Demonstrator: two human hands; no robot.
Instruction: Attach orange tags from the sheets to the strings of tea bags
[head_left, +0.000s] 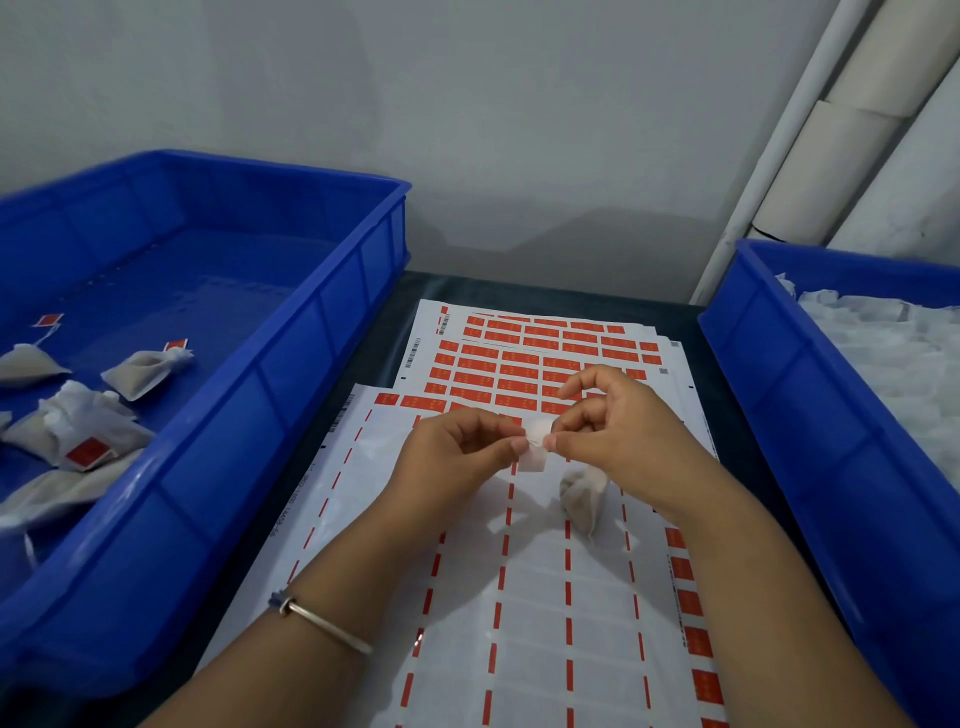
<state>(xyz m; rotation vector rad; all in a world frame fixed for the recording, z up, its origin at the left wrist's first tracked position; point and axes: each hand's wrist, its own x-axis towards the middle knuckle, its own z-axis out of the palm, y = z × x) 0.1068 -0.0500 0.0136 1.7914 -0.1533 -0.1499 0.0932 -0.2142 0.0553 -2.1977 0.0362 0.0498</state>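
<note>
Orange-backed, the tag (535, 446) shows its pale side over the near sheet (519, 597), pinched between left hand (457, 447) and right hand (618, 431); the tea bag (583, 496) dangles just below. Folded crooked, it could miss the string. Left of the sheet, a blue crate (291, 332) holds finished bags; nothing blocks.

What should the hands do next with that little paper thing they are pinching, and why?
Probably press the small pale tag shut. Both the left hand and right hand pinch it above the used tag sheet, and the white tea bag hangs just below, so its string likely sits inside the fold.
</note>
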